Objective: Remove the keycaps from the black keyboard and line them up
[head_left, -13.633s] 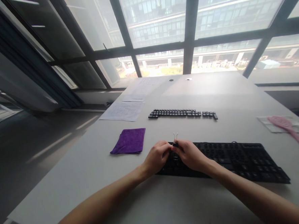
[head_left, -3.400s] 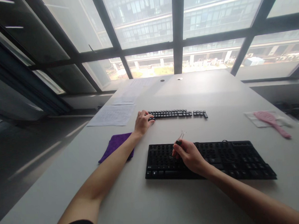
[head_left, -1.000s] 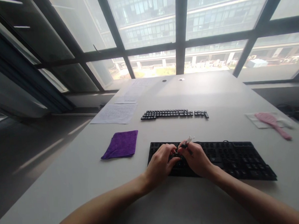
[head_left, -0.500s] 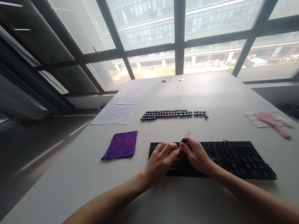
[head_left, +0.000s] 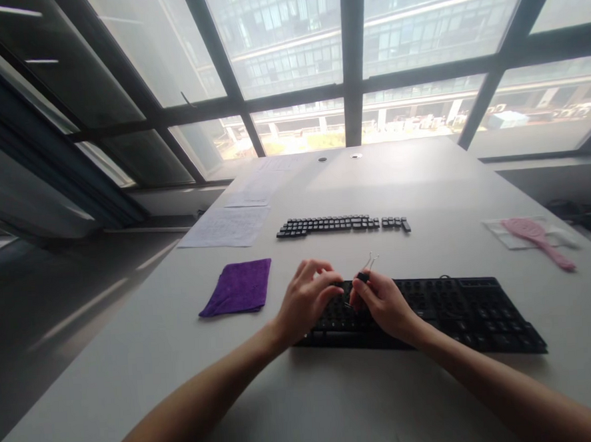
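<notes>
A keycap puller [head_left: 363, 277] with a black grip and thin wire prongs is held in my right hand [head_left: 383, 301], above the middle of the keyboard. Wire ends stick up past the fingers, and other wire shows below them. My left hand [head_left: 307, 297] hovers over the keyboard's left part, its thumb and index tips pinched close together. Whatever may be between those fingertips is too small and dark to make out. Under both hands lies the black keyboard [head_left: 461, 311], with many of its keys looking bare; my hands hide part of it.
Rows of loose black keycaps [head_left: 328, 225] lie beyond the keyboard on the white table [head_left: 337, 405]. A folded purple cloth [head_left: 237, 288] is at the left, with written paper sheets [head_left: 226, 226] behind it. At the right, a pink hairbrush [head_left: 531, 233] rests partly on a clear bag [head_left: 499, 236].
My left hand has drawn away from the puller, up and to the left, opening a gap between the hands. My right hand stays nearly in place with the keycap puller.
</notes>
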The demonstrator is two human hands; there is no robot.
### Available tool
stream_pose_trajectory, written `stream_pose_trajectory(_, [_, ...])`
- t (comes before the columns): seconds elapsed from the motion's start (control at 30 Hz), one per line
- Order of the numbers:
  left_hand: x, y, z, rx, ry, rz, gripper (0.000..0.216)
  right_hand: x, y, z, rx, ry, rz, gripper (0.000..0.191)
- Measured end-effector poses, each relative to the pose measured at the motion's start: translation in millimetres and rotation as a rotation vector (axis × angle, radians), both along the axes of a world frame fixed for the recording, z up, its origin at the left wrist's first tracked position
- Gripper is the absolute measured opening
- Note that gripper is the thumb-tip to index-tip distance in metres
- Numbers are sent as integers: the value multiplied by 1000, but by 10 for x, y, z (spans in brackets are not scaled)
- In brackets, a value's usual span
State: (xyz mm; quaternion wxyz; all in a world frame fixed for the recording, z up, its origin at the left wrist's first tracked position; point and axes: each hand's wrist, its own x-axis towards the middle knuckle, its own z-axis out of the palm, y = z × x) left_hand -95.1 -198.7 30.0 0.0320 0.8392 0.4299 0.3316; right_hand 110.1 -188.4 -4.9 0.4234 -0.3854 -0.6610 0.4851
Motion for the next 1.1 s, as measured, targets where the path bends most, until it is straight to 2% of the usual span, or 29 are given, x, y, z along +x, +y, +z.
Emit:
stream_pose_trajectory(0.07, [-167,327,56,17,-18,117,13,-12,4,-11,-9,17,2,31])
stream_pose_trajectory(0.13, [-336,709,52,3,21,163,12,-16,10,-26,-7,19,4,32])
stream_pose_trajectory(0.23, [-512,1180,-60,-72,117,199,9,-10,16,-46,-3,5,-9,34])
stream_pose_trajectory(0.3, [-557,1350,-160,-88,160,211,9,-5,16,-53,-4,5,-16,35])
stream_pose_trajectory(0.47, [-560,1436,-309,-88,199,224,9,-5,16,-49,-18,15,11,33])
stream_pose_trajectory(1.1, [-640,1551,-419,13,196,316,4,10,10,-45,-19,-12,15,33])
